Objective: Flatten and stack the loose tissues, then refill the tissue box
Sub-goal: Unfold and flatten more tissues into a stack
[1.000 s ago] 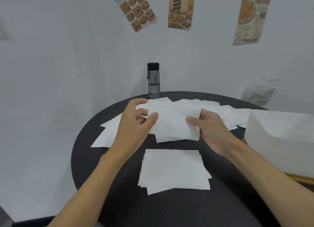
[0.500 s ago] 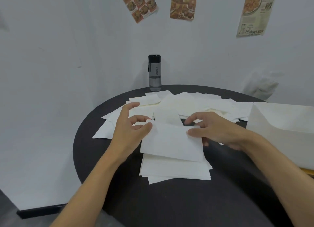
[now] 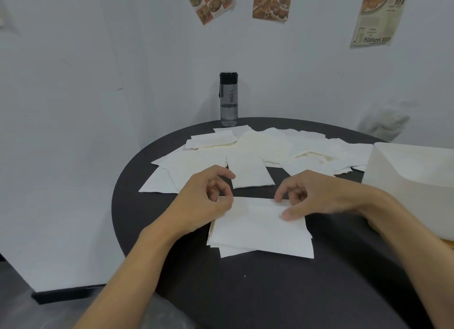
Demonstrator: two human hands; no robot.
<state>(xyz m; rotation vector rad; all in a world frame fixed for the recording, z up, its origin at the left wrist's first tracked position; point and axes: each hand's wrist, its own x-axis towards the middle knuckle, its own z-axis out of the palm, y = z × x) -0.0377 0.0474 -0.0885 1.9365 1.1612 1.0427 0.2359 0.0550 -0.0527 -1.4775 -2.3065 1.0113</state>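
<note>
Head view: flat white tissue atop ragged stack, far corners in the pinch of 2 hands, left and right

Dim, even indoor light, soft faint shadows, slight blur, wide-angle bending at edges.

I am reading "Pillsbury's BEST" near the bottom of the right-hand poster on the wall; its smaller print is blurring past reading. The water bottle is showing vertical lettering down its side, too unclear for me to make out.
</note>
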